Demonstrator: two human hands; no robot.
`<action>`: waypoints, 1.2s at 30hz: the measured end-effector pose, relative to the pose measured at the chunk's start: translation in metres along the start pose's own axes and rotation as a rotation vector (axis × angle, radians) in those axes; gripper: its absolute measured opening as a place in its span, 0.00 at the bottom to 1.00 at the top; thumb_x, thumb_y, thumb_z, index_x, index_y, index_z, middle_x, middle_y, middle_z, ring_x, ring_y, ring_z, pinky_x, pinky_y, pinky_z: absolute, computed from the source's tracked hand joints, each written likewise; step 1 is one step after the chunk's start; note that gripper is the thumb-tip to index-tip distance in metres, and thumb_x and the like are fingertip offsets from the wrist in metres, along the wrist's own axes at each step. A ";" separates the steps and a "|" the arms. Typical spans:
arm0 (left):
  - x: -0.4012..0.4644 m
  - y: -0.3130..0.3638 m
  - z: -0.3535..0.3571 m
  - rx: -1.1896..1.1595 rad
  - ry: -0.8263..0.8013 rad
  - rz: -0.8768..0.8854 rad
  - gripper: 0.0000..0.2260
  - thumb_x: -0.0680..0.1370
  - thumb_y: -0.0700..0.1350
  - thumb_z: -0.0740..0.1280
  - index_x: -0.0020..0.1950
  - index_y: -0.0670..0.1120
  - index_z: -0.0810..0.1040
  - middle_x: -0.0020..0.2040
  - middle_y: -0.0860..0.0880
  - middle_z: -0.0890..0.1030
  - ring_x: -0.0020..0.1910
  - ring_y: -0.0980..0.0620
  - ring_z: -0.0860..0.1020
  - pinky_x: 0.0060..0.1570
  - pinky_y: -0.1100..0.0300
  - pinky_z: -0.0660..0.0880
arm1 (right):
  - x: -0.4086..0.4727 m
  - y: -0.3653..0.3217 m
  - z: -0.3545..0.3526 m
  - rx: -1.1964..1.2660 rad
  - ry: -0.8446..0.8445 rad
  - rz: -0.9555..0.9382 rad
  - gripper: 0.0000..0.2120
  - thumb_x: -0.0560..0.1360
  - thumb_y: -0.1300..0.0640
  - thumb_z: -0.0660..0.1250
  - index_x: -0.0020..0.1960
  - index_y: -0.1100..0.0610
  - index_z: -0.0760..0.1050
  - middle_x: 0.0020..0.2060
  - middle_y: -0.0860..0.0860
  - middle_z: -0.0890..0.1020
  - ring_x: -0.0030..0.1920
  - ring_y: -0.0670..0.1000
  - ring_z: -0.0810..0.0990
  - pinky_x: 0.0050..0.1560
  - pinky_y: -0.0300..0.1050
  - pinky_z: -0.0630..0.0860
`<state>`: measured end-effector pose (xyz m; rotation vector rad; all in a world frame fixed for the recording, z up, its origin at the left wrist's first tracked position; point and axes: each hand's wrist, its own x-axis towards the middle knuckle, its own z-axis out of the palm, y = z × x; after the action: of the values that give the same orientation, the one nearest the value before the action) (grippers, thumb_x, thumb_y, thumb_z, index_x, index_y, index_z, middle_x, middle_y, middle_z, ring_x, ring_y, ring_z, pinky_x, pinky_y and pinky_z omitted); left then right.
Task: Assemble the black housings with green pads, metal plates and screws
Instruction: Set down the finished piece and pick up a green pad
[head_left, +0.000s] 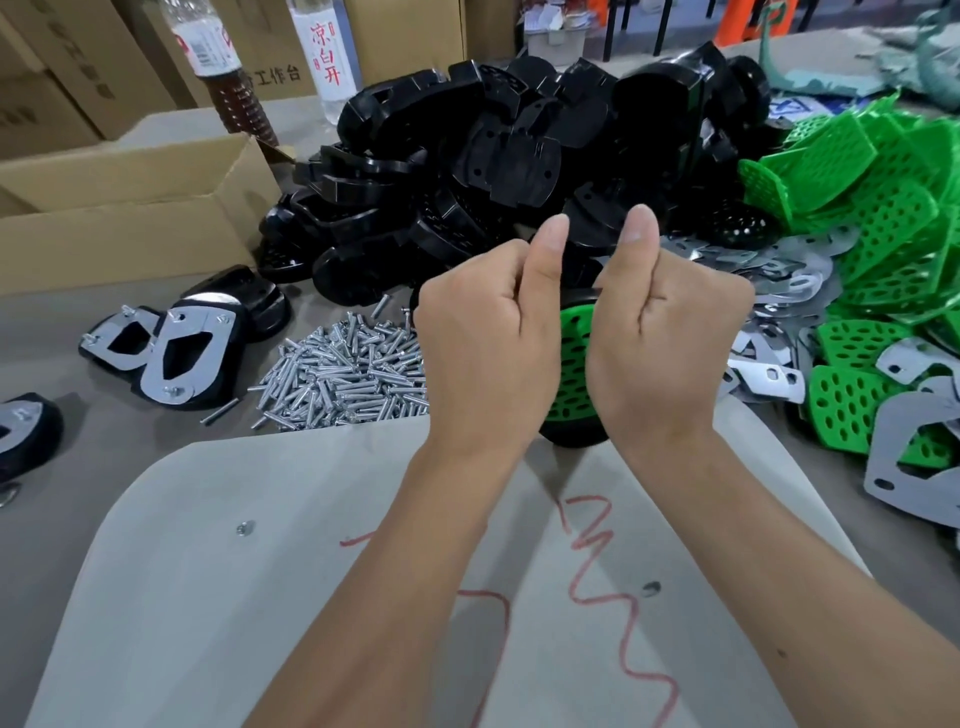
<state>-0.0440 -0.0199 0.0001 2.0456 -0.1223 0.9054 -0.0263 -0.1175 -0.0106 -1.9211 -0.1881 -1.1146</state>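
Both hands hold one black housing (569, 434) with a green perforated pad (574, 364) set in it, at the middle of the table. My left hand (483, 338) grips its left side, thumb raised. My right hand (670, 332) grips its right side, thumb up too. Most of the housing is hidden behind my hands. A pile of black housings (493, 171) lies behind. Silver screws (343, 374) are heaped to the left. Green pads (878, 218) and metal plates (774, 280) are piled at the right.
Finished housings with metal plates (176, 353) lie at the left, another (26, 441) at the left edge. An open cardboard box (130, 208) stands at the back left, with two bottles (327, 57) behind it. A pale sheet with red scribbles (597, 571) covers the near table.
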 end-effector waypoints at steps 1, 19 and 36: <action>0.001 -0.002 0.001 -0.011 -0.005 0.000 0.26 0.86 0.49 0.62 0.30 0.40 0.64 0.24 0.47 0.65 0.26 0.45 0.64 0.28 0.57 0.58 | 0.000 0.000 0.000 -0.004 -0.005 0.002 0.30 0.87 0.56 0.56 0.26 0.59 0.59 0.19 0.52 0.62 0.20 0.56 0.60 0.25 0.55 0.56; 0.006 -0.009 -0.016 -0.280 -0.533 -0.077 0.13 0.81 0.50 0.70 0.45 0.41 0.84 0.36 0.43 0.81 0.33 0.51 0.73 0.34 0.55 0.70 | 0.010 0.015 -0.007 0.016 -0.104 0.131 0.31 0.87 0.54 0.54 0.30 0.68 0.75 0.24 0.59 0.77 0.27 0.61 0.75 0.38 0.60 0.71; -0.002 -0.012 -0.001 -0.367 -0.275 -0.344 0.16 0.83 0.49 0.62 0.44 0.36 0.74 0.36 0.52 0.72 0.37 0.55 0.68 0.40 0.57 0.67 | 0.007 0.021 -0.009 0.466 -0.577 0.425 0.15 0.82 0.46 0.65 0.46 0.58 0.79 0.38 0.46 0.80 0.40 0.44 0.78 0.42 0.39 0.74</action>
<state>-0.0406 -0.0122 -0.0090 1.7635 -0.0749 0.3558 -0.0170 -0.1386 -0.0166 -1.6964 -0.3053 -0.1911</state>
